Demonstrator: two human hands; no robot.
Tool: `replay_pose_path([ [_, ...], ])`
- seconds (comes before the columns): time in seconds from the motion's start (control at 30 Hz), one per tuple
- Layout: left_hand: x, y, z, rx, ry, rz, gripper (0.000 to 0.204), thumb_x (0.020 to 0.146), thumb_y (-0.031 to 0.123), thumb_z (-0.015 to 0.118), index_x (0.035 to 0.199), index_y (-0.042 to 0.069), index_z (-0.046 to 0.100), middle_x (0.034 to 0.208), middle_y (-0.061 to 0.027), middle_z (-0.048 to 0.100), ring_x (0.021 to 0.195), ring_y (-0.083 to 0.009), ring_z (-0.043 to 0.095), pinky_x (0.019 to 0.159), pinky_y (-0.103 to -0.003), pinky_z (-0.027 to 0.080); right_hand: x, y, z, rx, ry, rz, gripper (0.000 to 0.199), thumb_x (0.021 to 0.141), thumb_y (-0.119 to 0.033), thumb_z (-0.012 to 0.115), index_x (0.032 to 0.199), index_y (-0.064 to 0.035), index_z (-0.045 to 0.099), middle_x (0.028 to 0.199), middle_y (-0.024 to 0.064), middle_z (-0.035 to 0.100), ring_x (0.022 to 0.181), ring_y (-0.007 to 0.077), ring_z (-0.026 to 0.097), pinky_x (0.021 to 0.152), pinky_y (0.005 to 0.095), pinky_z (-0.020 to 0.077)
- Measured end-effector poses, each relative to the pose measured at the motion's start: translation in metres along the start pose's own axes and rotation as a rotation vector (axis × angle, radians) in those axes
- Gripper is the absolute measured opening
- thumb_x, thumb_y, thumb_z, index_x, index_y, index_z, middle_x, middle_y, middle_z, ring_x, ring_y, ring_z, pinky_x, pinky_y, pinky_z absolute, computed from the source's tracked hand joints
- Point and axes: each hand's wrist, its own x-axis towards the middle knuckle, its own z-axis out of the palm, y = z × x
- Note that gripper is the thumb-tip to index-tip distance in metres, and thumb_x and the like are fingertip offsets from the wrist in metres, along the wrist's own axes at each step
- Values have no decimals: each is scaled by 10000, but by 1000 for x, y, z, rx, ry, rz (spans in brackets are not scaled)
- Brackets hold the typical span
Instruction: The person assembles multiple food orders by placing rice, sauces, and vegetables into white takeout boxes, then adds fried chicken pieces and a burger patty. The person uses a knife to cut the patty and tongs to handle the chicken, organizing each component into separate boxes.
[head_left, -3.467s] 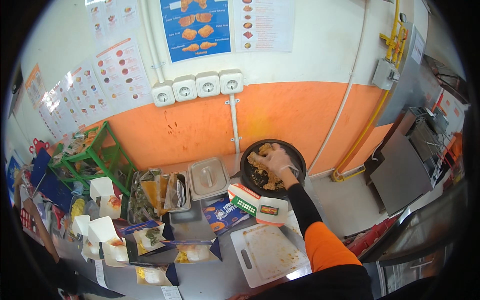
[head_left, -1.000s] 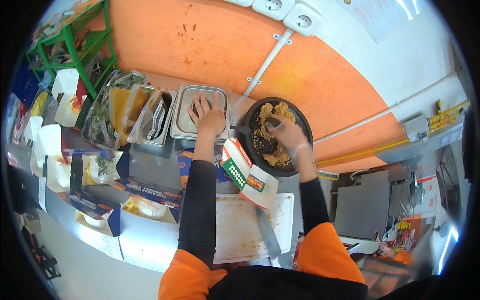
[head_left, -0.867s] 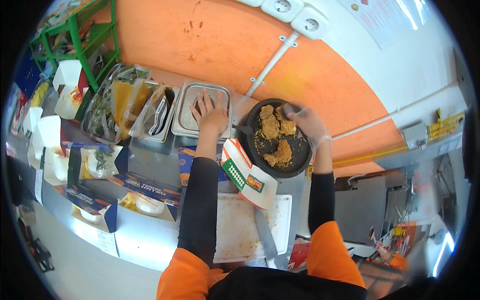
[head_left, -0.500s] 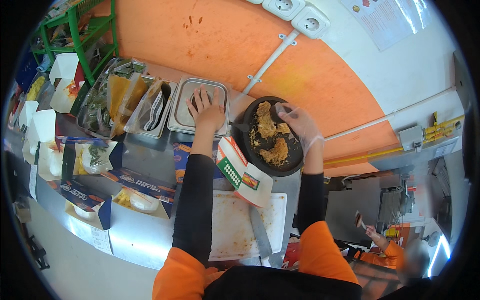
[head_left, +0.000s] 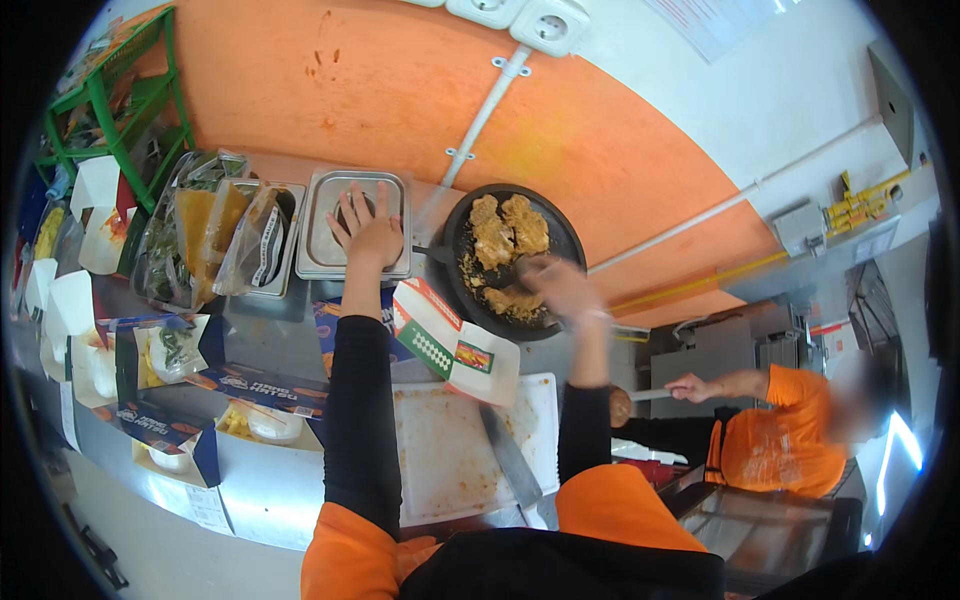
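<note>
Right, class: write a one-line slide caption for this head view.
Left hand on a lidded steel pan, right hand over fried pieces in a black skillet.

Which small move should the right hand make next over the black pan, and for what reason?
Probably lower the right hand onto the breaded piece at the near edge of the black pan and grip it. The hand hovers just above that piece, blurred, and seems to hold nothing, while the left hand lies flat on the steel container lid.

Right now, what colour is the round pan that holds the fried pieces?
Black. The pan shows best in the head view, against the orange wall.
</note>
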Motion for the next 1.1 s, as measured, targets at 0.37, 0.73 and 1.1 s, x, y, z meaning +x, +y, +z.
replay_pose_path([
  [0.37, 6, -1, 5, 6, -7, 3, 629, 944, 371, 340, 1498, 246, 70, 1547, -133, -113, 1421, -334, -109, 1086, -563, -115, -20, 8, -17, 109, -89, 21, 458, 875, -389, 543, 1226, -97, 583, 1086, 196, 643, 1034, 299, 607, 900, 360, 443],
  [0.73, 3, 4, 5, 40, -28, 2, 615, 950, 375, 328, 1496, 269, 67, 1548, -125, -119, 1423, -330, -107, 1087, -562, -114, -14, 19, -6, 147, -134, 19, 474, 863, -394, 576, 1253, -125, 569, 1148, 204, 619, 1100, 298, 581, 932, 348, 430],
  [1.1, 6, -3, 9, 36, -3, -10, 603, 954, 392, 321, 1494, 281, 77, 1549, -124, -114, 1422, -334, -110, 1084, -565, -117, 0, 12, -8, 44, -141, 14, 475, 877, -443, 493, 1166, -89, 621, 1107, 186, 632, 1032, 334, 601, 905, 386, 448],
])
